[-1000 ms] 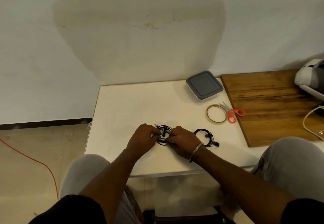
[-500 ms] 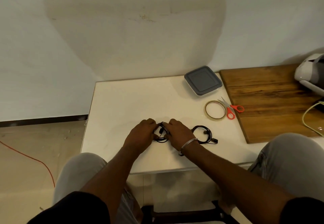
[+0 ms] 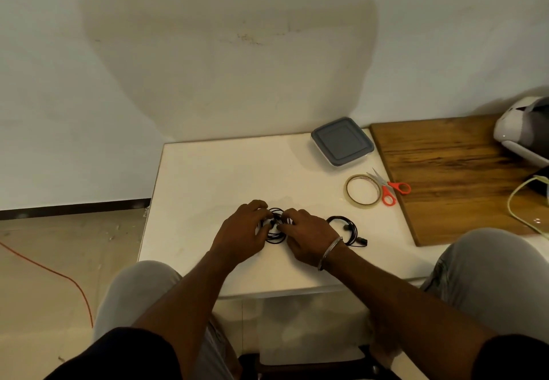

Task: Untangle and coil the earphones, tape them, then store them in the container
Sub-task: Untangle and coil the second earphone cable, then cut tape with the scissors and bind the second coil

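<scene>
left hand (image 3: 240, 231) and right hand (image 3: 306, 237) each pinched the thin black coiled earphone cable (image 3: 274, 226) | coil lay on the white table (image 3: 208, 177) between them | grip likely stopped loops springing open before taping

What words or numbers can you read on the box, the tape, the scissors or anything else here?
None: no text can be read anywhere in this view.
Grey container lid: plain, no label.
Tape roll: no print shows.
Orange-handled scissors: any mark is too small to tell.
Black earphones: no writing shows.
White device at the right edge: no readable mark.
</scene>
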